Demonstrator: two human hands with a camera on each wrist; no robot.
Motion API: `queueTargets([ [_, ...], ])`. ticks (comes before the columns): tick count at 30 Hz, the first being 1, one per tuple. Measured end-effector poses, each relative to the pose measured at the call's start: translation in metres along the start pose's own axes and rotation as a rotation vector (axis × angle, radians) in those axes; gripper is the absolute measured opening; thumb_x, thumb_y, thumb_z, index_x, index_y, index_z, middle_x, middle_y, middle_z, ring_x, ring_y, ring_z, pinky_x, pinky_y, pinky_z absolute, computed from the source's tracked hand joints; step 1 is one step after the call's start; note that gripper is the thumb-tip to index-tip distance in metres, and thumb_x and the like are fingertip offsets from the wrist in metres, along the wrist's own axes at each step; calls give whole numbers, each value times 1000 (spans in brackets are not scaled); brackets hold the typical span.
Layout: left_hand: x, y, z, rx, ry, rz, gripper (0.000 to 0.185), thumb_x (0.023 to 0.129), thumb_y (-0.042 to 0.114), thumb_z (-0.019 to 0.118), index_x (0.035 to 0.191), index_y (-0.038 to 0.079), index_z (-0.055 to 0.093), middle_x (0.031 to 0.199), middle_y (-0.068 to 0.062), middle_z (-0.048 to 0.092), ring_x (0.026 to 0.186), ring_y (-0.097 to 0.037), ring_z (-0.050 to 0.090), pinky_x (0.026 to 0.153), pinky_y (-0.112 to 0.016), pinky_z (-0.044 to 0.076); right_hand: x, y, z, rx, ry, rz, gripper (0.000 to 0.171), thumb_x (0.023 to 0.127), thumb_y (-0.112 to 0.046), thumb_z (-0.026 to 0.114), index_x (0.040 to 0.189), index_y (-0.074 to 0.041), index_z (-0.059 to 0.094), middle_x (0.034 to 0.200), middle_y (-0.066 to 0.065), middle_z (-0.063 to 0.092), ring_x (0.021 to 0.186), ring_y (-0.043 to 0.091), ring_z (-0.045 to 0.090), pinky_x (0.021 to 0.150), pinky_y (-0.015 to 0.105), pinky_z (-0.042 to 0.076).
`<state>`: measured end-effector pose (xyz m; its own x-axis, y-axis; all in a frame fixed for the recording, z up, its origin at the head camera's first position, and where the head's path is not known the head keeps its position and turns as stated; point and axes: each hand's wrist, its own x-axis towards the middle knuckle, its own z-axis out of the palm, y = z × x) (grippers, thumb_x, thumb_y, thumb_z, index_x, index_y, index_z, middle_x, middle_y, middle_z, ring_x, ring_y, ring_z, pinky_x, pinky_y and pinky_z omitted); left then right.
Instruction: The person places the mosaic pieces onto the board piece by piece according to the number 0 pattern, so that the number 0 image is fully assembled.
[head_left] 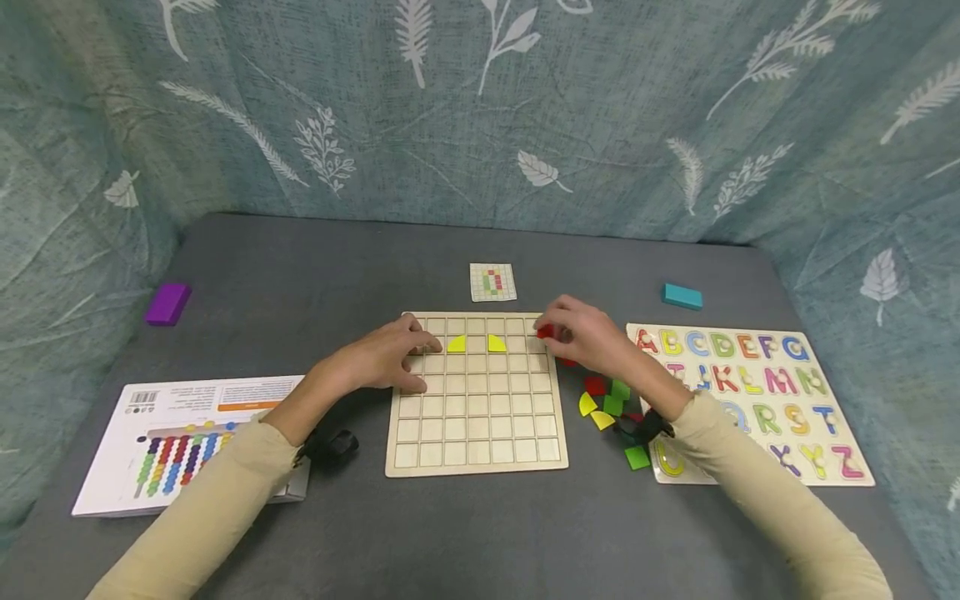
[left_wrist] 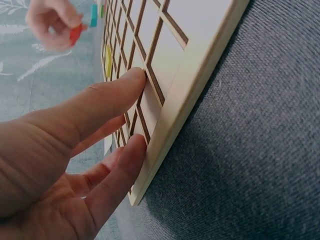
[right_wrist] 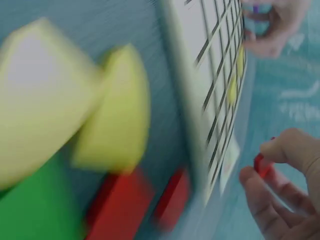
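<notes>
Purple block (head_left: 167,302) on grey table (head_left: 300,275) at 9 o'clock, well apart from rest. Teal block (head_left: 682,296) at 2 o'clock, just beyond alphabet puzzle (head_left: 757,392). Small pattern card (head_left: 492,282) at 12 o'clock. Printed box (head_left: 180,433) with coloured bead picture lies flat at 8 o'clock. Leaf-print curtain (head_left: 480,117) hangs behind table, wraps both sides.

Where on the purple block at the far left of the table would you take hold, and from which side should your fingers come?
Grip the purple block across its two long side faces, coming straight down from above. It lies flat on the grey table with bare surface all round, so both long sides look free, and the narrow width probably suits a thumb-and-finger pinch.
</notes>
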<state>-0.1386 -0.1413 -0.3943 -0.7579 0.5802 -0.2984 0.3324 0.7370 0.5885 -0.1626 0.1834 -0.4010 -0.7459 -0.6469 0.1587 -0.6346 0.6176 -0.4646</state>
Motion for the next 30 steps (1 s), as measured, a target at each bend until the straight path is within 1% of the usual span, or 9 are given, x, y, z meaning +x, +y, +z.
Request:
queueTargets([
  [2, 0, 0, 0, 7, 1, 0, 52, 82, 16, 78, 130, 6, 59, 113, -13, 45, 86, -18, 46, 75, -29, 39, 14, -10, 9, -14, 2, -58, 17, 85, -6, 70, 102, -7, 71, 103, 10, 61, 74, 15, 60, 64, 26, 49],
  [4, 0, 0, 1, 13, 1, -7, 52, 81, 16, 78, 129, 7, 60, 113, -12, 45, 86, -18, 46, 76, -29, 39, 27, -19, 19, -48, -17, -115, 17, 86, -7, 70, 102, -9, 71, 103, 9, 62, 73, 15, 61, 62, 25, 48],
  [7, 1, 0, 1, 19, 1, -14, 51, 81, 17, 78, 128, 8, 60, 112, -11, 45, 86, -17, 47, 76, -29, 39, 43, -29, 32, -99, -56, -160, 16, 87, -11, 70, 103, -11, 71, 103, 7, 64, 75, 16, 61, 61, 27, 47],
  [9, 1, 0, 1, 19, 0, -13, 51, 81, 17, 78, 128, 8, 60, 112, -11, 45, 84, -17, 47, 76, -29, 40, 50, -33, 37, -114, -79, -163, 16, 87, -11, 69, 103, -13, 71, 103, 6, 64, 79, 16, 63, 64, 28, 49],
  [13, 1, -1, 1, 17, 3, -8, 51, 81, 17, 78, 128, 7, 61, 110, -11, 44, 81, -17, 46, 74, -28, 39, 59, -37, 44, -125, -98, -168, 15, 86, -11, 70, 100, -15, 71, 103, 4, 64, 85, 17, 63, 70, 31, 51],
  [17, 0, -1, 0, 18, 11, 0, 50, 80, 16, 79, 127, 6, 61, 109, -12, 44, 82, -17, 44, 73, -28, 38, 65, -40, 47, -162, -139, -167, 12, 86, -13, 70, 98, -15, 71, 104, 3, 64, 91, 19, 62, 74, 32, 52],
  [20, 0, -1, 0, 18, 11, -1, 50, 81, 16, 79, 126, 6, 61, 109, -12, 44, 82, -18, 44, 73, -28, 38, 68, -43, 47, -187, -174, -156, 13, 86, -14, 71, 99, -14, 72, 105, 3, 64, 95, 20, 61, 77, 32, 52],
  [25, 0, -1, 0, 26, 12, -6, 51, 80, 17, 79, 127, 7, 61, 109, -11, 45, 84, -18, 44, 74, -28, 37, 67, -44, 47, -185, -208, -144, 15, 87, -12, 71, 102, -12, 71, 103, 4, 64, 95, 20, 60, 79, 32, 52],
  [30, 0, -1, 1, 23, 13, 0, 51, 80, 17, 79, 127, 7, 61, 109, -11, 45, 83, -17, 44, 74, -28, 37, 66, -45, 47, -167, -211, -140, 11, 87, -10, 71, 97, -8, 72, 98, 5, 67, 90, 19, 61, 80, 31, 51],
])
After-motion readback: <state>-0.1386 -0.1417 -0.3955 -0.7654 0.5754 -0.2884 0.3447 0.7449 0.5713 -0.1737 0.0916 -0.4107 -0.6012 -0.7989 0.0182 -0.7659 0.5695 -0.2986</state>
